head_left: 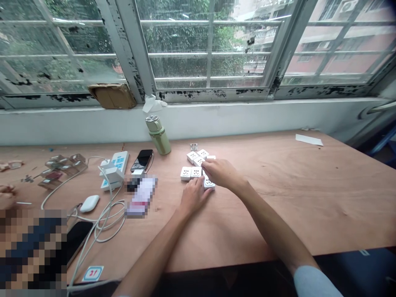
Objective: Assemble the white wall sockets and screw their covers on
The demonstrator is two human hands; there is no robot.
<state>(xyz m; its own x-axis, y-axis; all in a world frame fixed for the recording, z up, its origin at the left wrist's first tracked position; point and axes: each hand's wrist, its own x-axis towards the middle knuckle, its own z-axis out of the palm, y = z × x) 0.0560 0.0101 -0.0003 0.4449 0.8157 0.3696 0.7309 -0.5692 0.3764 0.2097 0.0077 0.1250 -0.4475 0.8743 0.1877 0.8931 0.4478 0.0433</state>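
Note:
Several small white square sockets (pixel 196 172) with dark pin slots lie grouped on the wooden table in front of me. My left hand (pixel 193 194) reaches in from below, its thumb and fingers around the near right socket (pixel 209 183). From the right comes my right hand (pixel 224 173), fingers curled together over the middle of the group, beside another socket (pixel 199 161). Whatever its fingertips hold is hidden behind them. One more socket (pixel 211 157) shows partly behind that hand. A small slotted piece (pixel 194 147) lies apart at the back.
On the left are a green bottle (pixel 161 140), a phone (pixel 142 160), a power strip (pixel 123 161), white cables (pixel 108 222), an earbud case (pixel 89 203) and small clear boxes (pixel 64 167). A paper strip (pixel 309 140) lies far right. Another person's hand (pixel 6 197) shows at the left edge.

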